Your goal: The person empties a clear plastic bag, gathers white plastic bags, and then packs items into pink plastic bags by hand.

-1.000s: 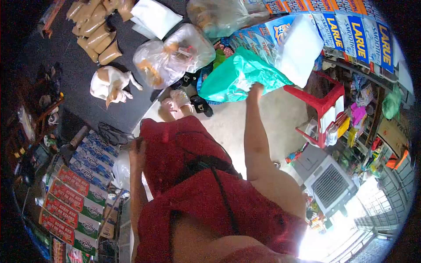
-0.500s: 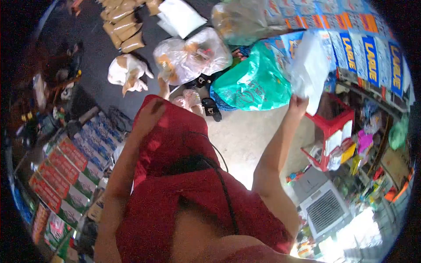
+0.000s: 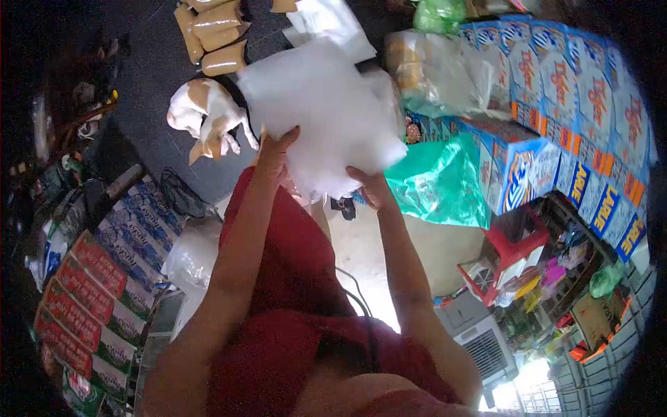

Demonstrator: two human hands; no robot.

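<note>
In front of my lap, a translucent white plastic bag (image 3: 326,104) is spread out, slightly blurred, maybe more than one layer. My left hand (image 3: 276,153) pinches its lower left edge, thumb lying on top. At its lower right edge, my right hand (image 3: 369,186) grips with the thumb over the plastic. Beyond the held bag lie flat white plastic bags (image 3: 351,35) on the dark floor. A green plastic bag (image 3: 441,184) rests just right of my right hand. The clear bag below the held plastic is mostly hidden.
A white and brown dog (image 3: 215,115) lies curled left of my hands. Filled brown packets (image 3: 224,59) lie beyond it. Stacked Tiger and Larue cartons (image 3: 563,90), a clear bag of brown packets (image 3: 445,69) and a red plastic chair (image 3: 514,247) stand right. More cartons (image 3: 90,299) are left.
My right hand has brought the white plastic from the right to the middle. My left hand has risen from my thigh and taken hold of it. The view has shifted.
</note>
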